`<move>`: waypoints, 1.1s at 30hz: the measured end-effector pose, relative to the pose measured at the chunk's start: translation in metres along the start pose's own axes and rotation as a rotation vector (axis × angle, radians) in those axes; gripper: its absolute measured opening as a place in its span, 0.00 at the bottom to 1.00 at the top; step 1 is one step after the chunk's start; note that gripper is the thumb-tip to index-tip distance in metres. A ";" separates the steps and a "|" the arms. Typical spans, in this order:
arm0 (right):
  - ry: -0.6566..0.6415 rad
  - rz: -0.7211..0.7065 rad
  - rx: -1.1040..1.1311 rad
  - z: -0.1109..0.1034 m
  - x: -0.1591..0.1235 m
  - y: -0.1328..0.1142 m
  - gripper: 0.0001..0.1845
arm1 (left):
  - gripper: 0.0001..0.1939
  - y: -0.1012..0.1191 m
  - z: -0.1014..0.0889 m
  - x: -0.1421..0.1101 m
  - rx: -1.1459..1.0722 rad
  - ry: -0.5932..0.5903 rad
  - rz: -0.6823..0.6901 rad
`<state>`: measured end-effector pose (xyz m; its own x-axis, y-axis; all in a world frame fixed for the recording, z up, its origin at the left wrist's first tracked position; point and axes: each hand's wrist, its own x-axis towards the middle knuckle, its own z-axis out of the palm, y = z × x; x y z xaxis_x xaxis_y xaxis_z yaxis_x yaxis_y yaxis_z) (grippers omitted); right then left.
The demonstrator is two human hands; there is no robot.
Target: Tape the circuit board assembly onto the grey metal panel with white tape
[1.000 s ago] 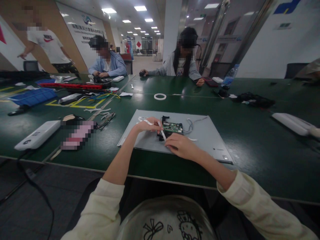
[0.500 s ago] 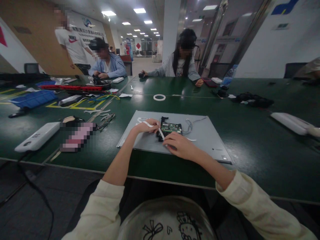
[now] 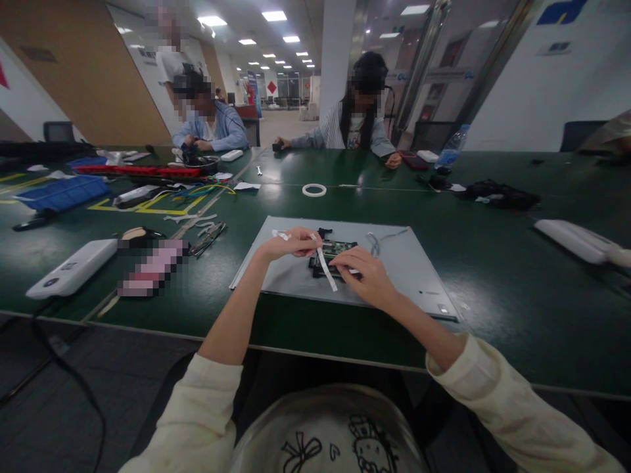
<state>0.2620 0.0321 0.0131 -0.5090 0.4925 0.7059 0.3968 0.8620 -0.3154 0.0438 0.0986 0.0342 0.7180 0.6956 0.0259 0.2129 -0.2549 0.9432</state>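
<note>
My left hand (image 3: 294, 243) is closed in a pinch on a white strip (image 3: 326, 268), which looks like tape or paper. Its free end hangs down towards me over the circuit board; more white strip shows behind the wrist. Close to the strip's right side, my right hand (image 3: 367, 274) has its thumb and fingers pinched together. A small white piece shows under those fingers; whether they grip it I cannot tell. Below both hands a green circuit board (image 3: 340, 247) in a black frame sits on a flat grey panel (image 3: 409, 269), partly covered by my fingers. A grey cable (image 3: 374, 244) lies beside it.
Beyond the panel lies a white tape ring (image 3: 314, 190). To the left are a white power strip (image 3: 73, 268), a pink phone-like object (image 3: 154, 268), glasses (image 3: 208, 240) and a blue tray (image 3: 62, 193). Another white device (image 3: 576, 242) lies right. Two people sit across the table; another stands behind.
The right hand has come off the strip's lower end and moved slightly up and right. The strip now hangs free from my left hand, which has shifted a little right.
</note>
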 end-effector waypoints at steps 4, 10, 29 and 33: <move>-0.120 -0.028 0.009 0.004 -0.002 0.002 0.08 | 0.15 -0.007 0.000 0.002 0.066 -0.006 -0.023; -0.356 -0.088 -0.059 0.009 -0.008 0.009 0.07 | 0.16 -0.014 0.002 0.005 0.186 0.003 -0.062; -0.408 -0.041 -0.088 0.010 -0.005 -0.001 0.06 | 0.13 -0.023 -0.002 0.009 0.322 0.106 0.051; -0.409 -0.053 -0.089 0.009 -0.005 0.001 0.06 | 0.12 -0.021 -0.004 0.006 0.304 0.119 0.047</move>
<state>0.2576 0.0315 0.0036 -0.7845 0.4701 0.4045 0.4173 0.8826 -0.2163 0.0406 0.1107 0.0159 0.6530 0.7474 0.1223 0.3822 -0.4646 0.7988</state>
